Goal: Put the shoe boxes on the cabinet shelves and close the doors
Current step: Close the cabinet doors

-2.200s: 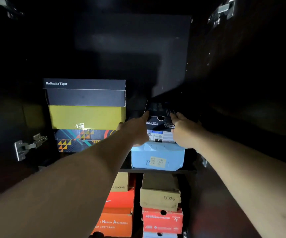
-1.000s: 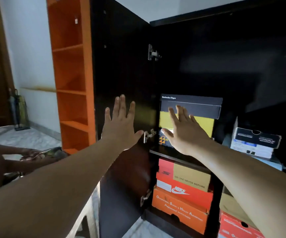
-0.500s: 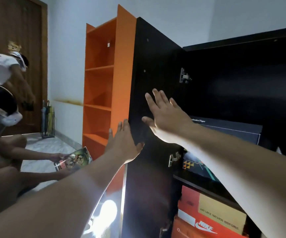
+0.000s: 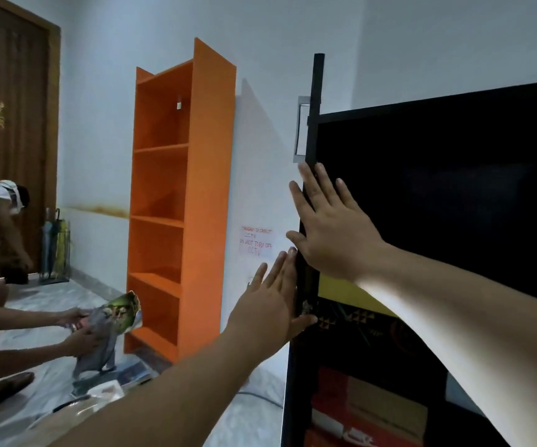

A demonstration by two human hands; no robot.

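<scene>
While the black cabinet door [image 4: 305,253] stands edge-on to you, thin and flat like a board, both your hands are on it. Your right hand [image 4: 333,232] lies flat on its inner side, fingers straight and spread, its grip wide open and holding nothing. Your left hand [image 4: 272,306] presses flat on the outer side lower down, fingers straight and close together, thumb hooked round the edge, grip open too.

Behind the door is the dark cabinet [image 4: 438,175], smooth and black. Inside, partly hidden by your right arm, a yellow shoe box [image 4: 341,290] sits on top of a dark box with small orange triangles [image 4: 354,321]. Lower down are a tan cardboard box [image 4: 386,411] and a red box [image 4: 331,401] just beside it.

Left of the cabinet, a tall orange bookshelf [image 4: 180,195] with square, smooth shelves stands against the white wall [image 4: 260,59]. A small paper note [image 4: 255,241] with red writing is stuck on the wall. Far left, other people's hands [image 4: 80,330] hold a shiny, crumpled packet above the pale floor [image 4: 51,304]. A brown wooden door [image 4: 12,108] is behind them.
</scene>
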